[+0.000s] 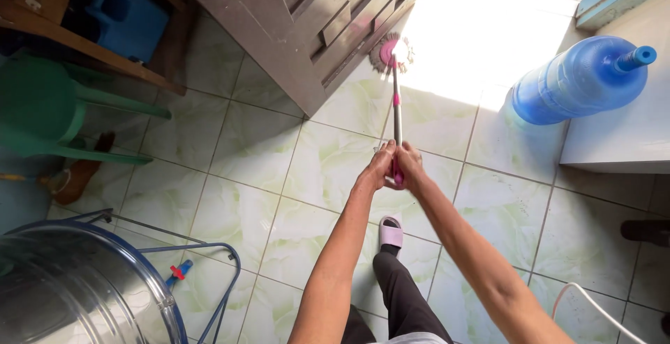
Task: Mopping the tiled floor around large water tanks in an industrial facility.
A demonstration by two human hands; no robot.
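Both hands, left hand (380, 166) and right hand (410, 165), wrap fingers tight round the mop handle (396, 100) (mop head (391, 52) at twelve o'clock).

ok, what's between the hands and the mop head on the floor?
Head view: only the mop's own grey and pink handle spans from the left hand and right hand to the mop head, over bare green-veined floor tiles.

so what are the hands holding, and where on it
Both hands, left and right, grip a mop at the top end of its handle. Its round pink head rests on the floor by the door.
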